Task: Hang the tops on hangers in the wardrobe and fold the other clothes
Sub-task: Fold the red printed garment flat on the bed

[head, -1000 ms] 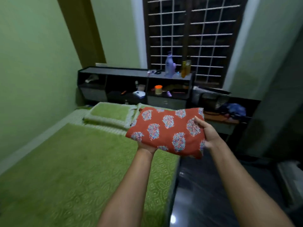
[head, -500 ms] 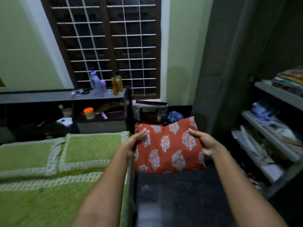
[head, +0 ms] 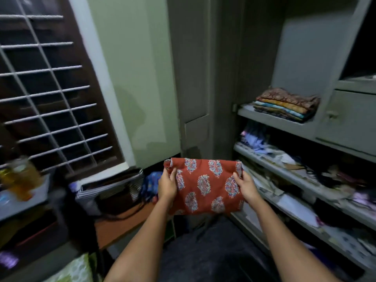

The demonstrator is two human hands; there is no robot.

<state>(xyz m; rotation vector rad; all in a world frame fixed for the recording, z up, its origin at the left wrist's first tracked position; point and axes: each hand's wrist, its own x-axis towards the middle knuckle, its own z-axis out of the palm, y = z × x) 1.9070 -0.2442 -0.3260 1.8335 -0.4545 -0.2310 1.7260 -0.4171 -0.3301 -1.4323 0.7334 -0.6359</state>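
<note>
A person carries a folded orange printed garment [head: 207, 188] to the open wardrobe [head: 305, 58], having turned from the green bed that filled the view a second ago; the folding looks finished and shelving appears next. The left hand [head: 167, 185] pinches the cloth's left edge, thumb on top; the right hand [head: 245, 187] grips the opposite edge, fingers curled beneath. Up and right of the grip, a stack of folded clothes [head: 284, 104] rests on an upper shelf [head: 272, 120], the likely destination. Just beyond the right hand, the lower shelves [head: 305, 180] hold a jumble too blurred to identify. No hangers or rail are visible, and the garment's underside is hidden.
</note>
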